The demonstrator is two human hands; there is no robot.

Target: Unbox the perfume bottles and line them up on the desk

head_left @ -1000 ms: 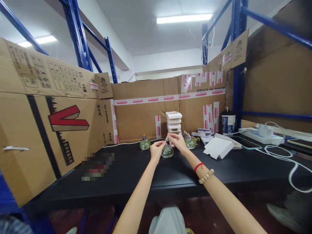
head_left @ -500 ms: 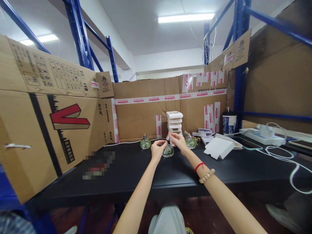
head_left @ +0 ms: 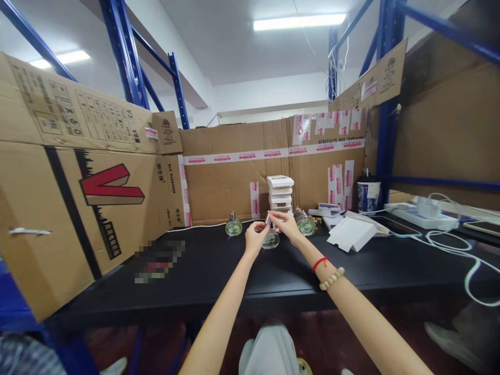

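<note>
A small round glass bottle (head_left: 271, 239) with green inside stands on the black table (head_left: 219, 281) between my two hands. My left hand (head_left: 254, 238) is curled beside it, fingers closed against its left side. My right hand (head_left: 287, 225) pinches the bottle's silver top (head_left: 267, 220) from above. A second like bottle (head_left: 233, 227) stands to the left, a third (head_left: 305, 225) to the right behind my right hand.
A stack of small white boxes (head_left: 279, 194) rises just behind the bottles. Cardboard walls (head_left: 97, 177) close off the left and back. To the right lie a flat white box (head_left: 350, 234), a paper cup (head_left: 367, 192), a power strip (head_left: 422, 219) and white cables (head_left: 453, 245).
The view shifted slightly; both hands stay at the bottle, lifted a little and drawn closer together on its top.
</note>
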